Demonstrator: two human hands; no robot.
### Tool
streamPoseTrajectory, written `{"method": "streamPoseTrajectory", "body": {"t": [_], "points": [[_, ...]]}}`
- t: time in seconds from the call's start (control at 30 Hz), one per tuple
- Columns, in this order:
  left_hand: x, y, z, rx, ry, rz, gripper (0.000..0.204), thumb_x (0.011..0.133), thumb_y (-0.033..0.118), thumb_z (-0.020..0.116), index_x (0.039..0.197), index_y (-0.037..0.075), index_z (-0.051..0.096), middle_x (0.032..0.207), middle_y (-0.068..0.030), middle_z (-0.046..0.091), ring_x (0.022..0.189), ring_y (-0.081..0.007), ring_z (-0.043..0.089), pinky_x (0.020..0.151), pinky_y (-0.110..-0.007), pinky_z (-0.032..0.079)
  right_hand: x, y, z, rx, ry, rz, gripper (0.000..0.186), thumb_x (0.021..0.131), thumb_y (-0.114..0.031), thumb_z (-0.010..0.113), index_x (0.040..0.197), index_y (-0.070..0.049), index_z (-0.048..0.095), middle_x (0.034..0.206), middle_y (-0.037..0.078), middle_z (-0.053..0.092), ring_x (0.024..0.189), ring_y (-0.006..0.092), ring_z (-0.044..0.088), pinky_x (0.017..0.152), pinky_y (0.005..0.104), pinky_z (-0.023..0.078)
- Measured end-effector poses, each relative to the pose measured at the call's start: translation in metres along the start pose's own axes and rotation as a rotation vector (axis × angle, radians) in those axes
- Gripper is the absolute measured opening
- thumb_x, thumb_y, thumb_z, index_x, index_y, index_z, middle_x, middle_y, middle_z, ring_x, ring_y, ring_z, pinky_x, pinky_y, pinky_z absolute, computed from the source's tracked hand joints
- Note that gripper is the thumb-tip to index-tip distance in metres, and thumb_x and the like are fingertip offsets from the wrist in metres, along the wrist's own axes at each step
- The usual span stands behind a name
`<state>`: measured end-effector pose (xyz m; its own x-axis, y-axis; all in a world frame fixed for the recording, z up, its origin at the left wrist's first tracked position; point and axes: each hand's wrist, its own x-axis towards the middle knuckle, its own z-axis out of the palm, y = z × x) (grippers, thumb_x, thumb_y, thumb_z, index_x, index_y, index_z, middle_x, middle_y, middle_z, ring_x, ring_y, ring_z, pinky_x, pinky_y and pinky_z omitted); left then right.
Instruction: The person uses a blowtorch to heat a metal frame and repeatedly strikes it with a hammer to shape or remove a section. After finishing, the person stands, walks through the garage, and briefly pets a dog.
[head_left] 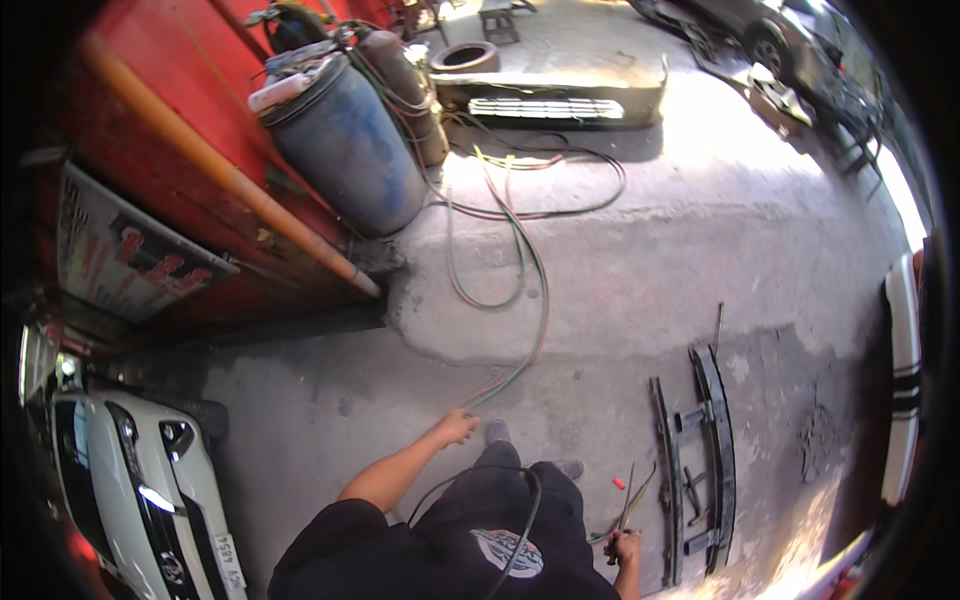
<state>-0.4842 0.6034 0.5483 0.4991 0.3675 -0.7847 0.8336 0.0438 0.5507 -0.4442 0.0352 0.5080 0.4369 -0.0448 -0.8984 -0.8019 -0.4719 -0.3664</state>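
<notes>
My left hand (457, 427) is closed on the red and green twin hose (540, 330), which runs from it across the floor in loops. At the lower right, my right hand (625, 547) grips a gas torch (637, 503) with a brass-coloured, bent neck pointing away from me. A thin straight rod (630, 480) stands up beside the neck; whether the same hand holds it is hard to tell. Right of this hand lies a dark metal frame (718, 440) of two long bars joined by short crosspieces. A dark hose (534, 490) loops over my black shirt.
A hammer (693, 495) lies within the frame, and a small red object (619, 484) left of it. Ahead stand a blue drum (345, 140), a gas cylinder (385, 60), a tyre (466, 57) and a bumper (550, 104). A white car (150, 480) is at left.
</notes>
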Motion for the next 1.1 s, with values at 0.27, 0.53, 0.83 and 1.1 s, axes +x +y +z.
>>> {"method": "streamPoseTrajectory", "body": {"t": [0.27,0.53,0.83,1.1], "points": [[0.000,-0.021,-0.013,-0.122,-0.035,0.221,0.036,0.096,0.030,0.063,0.117,0.002,0.067,0.091,-0.0092,0.071,0.071,-0.0165,0.067,0.056,-0.033,0.056,0.002,-0.023,0.011,-0.613,-0.201,-0.394,0.034,0.097,-0.039,0.052,0.086,-0.013,0.071,0.053,0.006,0.054,0.046,0.0216,0.053,0.042,0.0416,0.039],[-0.006,-0.176,-0.131,-0.192,0.307,-0.300,0.034,0.097,0.030,0.061,0.112,0.000,0.067,0.084,-0.0098,0.068,0.064,-0.0203,0.064,0.053,-0.037,0.055,-0.025,-0.080,0.071,-0.258,0.014,-0.120,0.022,0.091,-0.015,0.062,0.097,0.006,0.061,0.062,0.013,0.062,0.047,0.0275,0.064,0.038,0.0443,0.048],[0.043,-0.117,-0.093,-0.180,0.100,-0.242,0.042,0.098,0.025,0.060,0.128,-0.004,0.059,0.098,-0.0169,0.069,0.075,-0.0271,0.069,0.059,-0.039,0.059,-0.015,-0.096,0.044,-0.251,0.028,0.119,0.021,0.093,-0.014,0.057,0.089,0.005,0.060,0.064,0.017,0.063,0.052,0.0321,0.068,0.043,0.0468,0.056],[0.120,0.061,-0.046,-0.152,-0.026,-0.087,0.042,0.102,0.029,0.058,0.130,-0.003,0.056,0.108,-0.0191,0.069,0.087,-0.0285,0.071,0.067,-0.039,0.061,0.016,-0.160,0.005,-0.487,-0.078,0.171,0.019,0.093,-0.012,0.062,0.090,0.007,0.060,0.072,0.019,0.064,0.057,0.0341,0.070,0.047,0.0482,0.060]]}}
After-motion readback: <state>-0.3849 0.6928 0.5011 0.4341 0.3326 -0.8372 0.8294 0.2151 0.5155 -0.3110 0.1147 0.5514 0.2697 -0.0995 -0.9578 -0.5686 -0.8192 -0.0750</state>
